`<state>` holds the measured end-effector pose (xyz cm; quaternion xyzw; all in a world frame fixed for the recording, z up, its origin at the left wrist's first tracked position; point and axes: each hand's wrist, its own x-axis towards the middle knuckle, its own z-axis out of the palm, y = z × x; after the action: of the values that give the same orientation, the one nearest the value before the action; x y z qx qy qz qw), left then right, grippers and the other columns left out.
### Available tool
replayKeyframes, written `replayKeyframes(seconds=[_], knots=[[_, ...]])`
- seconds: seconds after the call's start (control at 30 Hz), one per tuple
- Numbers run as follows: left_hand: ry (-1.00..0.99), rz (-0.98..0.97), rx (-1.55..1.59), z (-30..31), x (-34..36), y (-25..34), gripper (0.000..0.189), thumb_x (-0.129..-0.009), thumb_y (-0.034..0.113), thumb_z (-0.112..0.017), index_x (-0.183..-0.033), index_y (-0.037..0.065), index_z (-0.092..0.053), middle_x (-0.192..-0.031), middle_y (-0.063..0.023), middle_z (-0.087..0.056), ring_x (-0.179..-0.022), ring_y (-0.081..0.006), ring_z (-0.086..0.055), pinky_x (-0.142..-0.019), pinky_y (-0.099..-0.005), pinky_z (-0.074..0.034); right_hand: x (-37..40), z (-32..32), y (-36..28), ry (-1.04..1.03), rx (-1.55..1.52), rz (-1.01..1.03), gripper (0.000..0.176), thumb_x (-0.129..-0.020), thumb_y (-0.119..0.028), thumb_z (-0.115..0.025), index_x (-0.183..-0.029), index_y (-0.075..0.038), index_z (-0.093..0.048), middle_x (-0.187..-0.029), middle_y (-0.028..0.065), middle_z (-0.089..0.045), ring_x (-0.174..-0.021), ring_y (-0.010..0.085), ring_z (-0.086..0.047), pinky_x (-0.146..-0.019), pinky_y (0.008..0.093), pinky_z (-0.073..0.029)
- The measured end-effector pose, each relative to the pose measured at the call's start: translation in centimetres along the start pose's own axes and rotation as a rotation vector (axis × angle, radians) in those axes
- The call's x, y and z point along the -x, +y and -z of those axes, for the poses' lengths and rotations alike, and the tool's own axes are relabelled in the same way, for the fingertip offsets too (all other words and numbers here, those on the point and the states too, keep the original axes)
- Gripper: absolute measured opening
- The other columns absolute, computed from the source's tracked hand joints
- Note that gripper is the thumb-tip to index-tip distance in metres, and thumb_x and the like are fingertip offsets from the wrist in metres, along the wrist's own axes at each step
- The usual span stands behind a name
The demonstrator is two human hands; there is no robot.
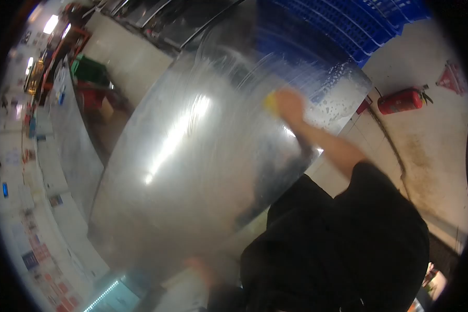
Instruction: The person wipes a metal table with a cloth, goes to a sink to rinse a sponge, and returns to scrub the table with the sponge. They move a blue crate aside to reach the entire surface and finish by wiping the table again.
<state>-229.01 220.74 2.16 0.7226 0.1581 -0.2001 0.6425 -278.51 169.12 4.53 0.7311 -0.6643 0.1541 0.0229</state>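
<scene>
My right hand (289, 106) is closed around a yellow sponge (270, 103), pressing it on a shiny metal tabletop (140, 208). Motion blurs the hand and the sponge. Wet streaks and white suds marks spread over the metal around the sponge, and droplets show near the far right corner. Low in the view, my left hand (200, 270) is a smeared shape by the near edge of the tabletop. Its fingers cannot be made out, nor whether it holds anything.
Blue plastic crates (359, 26) stand beyond the far edge. A red fire extinguisher (400, 101) lies at the right, near a red cone-shaped object (451, 79). Across the left side are a second metal surface (78, 135) and a green bin (90, 70).
</scene>
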Motion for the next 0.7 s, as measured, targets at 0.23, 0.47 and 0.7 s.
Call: replayKeyframes(seconds=[0.23,0.47,0.7], knots=[[0.183,0.166,0.131,-3.3,3.7,-1.7,0.074,-0.094,0.055,-0.022,-0.135,-0.006,-0.033,-0.140,-0.0161,-0.038,-0.121,-0.0364,-0.043,-0.100,-0.0502,-0.037,3.1,8.2,11.9,-0.020,0.086,0.200,0.022,-0.084,-0.021,-0.046,-0.075,-0.007,-0.061,-0.080,0.0148,-0.063,-0.076,0.0315,-0.061,-0.070,0.0447,-0.048],[0.384,0.033,-0.037,-10.6,13.7,-1.3,0.063,-0.096,0.045,-0.027,-0.129,-0.007,-0.039,-0.127,-0.0216,-0.049,-0.106,-0.0384,-0.055,-0.085,-0.0528,-0.049,8.5,11.9,5.2,-0.137,-0.280,0.639,0.016,-0.077,-0.017,-0.059,-0.067,-0.010,-0.049,-0.067,0.0071,-0.048,-0.067,0.0266,-0.051,-0.063,0.0384,-0.039],[0.728,0.147,-0.226,-14.5,14.8,-1.2,0.049,-0.095,0.033,-0.037,-0.122,-0.006,-0.046,-0.115,-0.0209,-0.055,-0.097,-0.0339,-0.059,-0.077,-0.0482,-0.052,-14.5,1.5,1.7,-0.025,-0.192,0.644,0.026,-0.083,-0.026,-0.051,-0.067,-0.008,-0.062,-0.075,0.0157,-0.062,-0.064,0.0326,-0.057,-0.059,0.0448,-0.043]])
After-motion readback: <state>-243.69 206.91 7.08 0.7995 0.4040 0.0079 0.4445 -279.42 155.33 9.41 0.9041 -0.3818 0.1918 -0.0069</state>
